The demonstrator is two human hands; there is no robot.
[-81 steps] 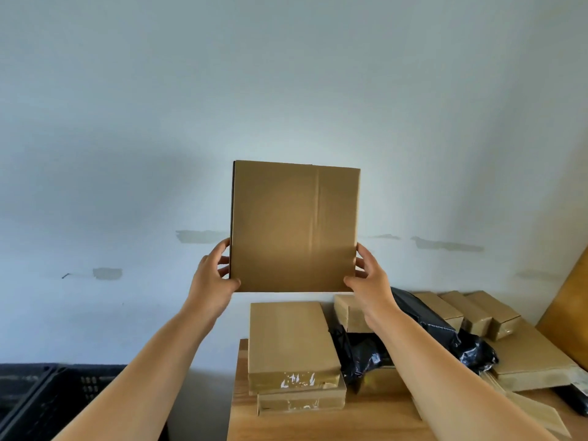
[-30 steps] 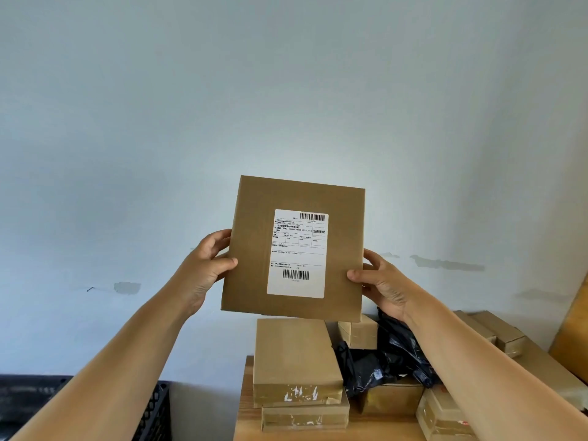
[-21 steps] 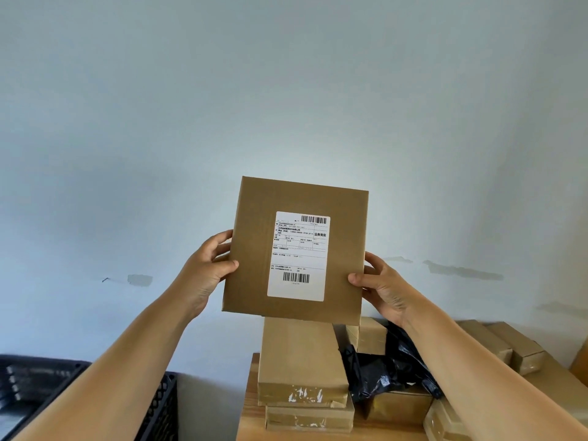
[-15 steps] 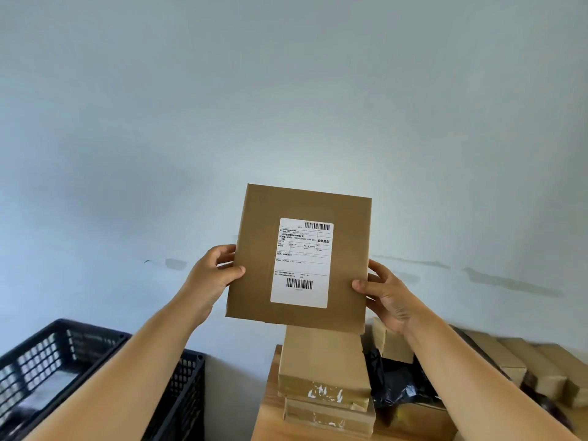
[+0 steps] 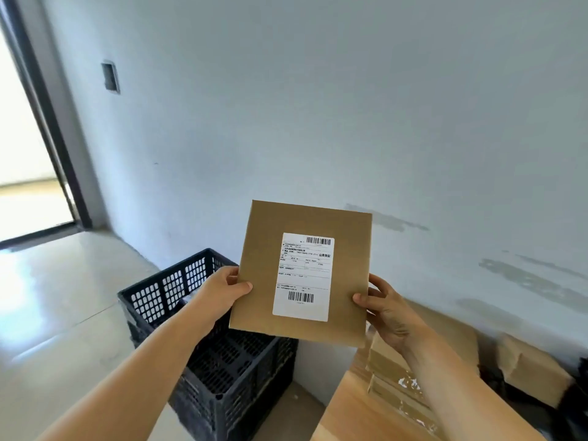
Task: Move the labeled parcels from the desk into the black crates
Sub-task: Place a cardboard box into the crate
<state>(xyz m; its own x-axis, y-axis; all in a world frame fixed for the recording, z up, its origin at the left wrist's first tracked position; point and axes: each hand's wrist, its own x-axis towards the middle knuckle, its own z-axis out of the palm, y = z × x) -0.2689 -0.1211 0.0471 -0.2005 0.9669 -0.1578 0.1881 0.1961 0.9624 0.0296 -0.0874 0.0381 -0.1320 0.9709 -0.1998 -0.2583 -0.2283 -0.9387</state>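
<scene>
Both hands hold the parcel (image 5: 302,275) up in the air, label (image 5: 304,276) facing the camera. Left hand (image 5: 222,292) fingers are clamped on its left edge, right hand (image 5: 383,308) on the right edge. Black crate (image 5: 178,291) sits on the floor below left, table (image 5: 346,405) with more boxes (image 5: 391,370) near right.

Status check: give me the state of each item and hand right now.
Labeled parcel: held in the air, label facing the camera.
Left hand: grips the parcel's left edge.
Right hand: grips its right edge.
Black crate: on the floor, open-topped.
Stacked boxes: on the desk.
</scene>
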